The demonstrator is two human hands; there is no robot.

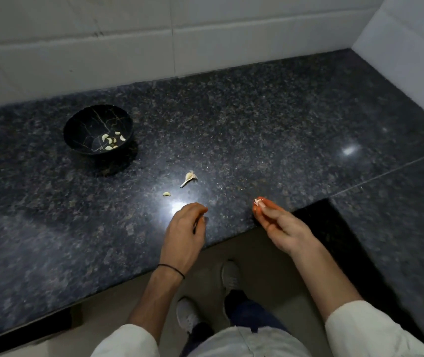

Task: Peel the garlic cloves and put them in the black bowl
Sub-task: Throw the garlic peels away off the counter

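Our white sleeves (126,341) nearest, forearms reaching over near edge of counter (257,119). Our right hand (280,225) pinches pale garlic scrap (259,201) at fingertips, above counter. Our left hand (185,233) curled, thumb toward fingers; whether it holds anything, we cannot tell. Small peeled clove (166,194) lies just beyond left fingers, apart from them. Papery garlic piece (189,177) slightly farther. Black bowl (77,119), far left, holds peeled cloves (109,141).

1 black bowl (77,140), about 6 peeled cloves (108,139), 1 loose clove (166,194), 1 garlic scrap (258,201), 2 hands (183,228) (281,226)
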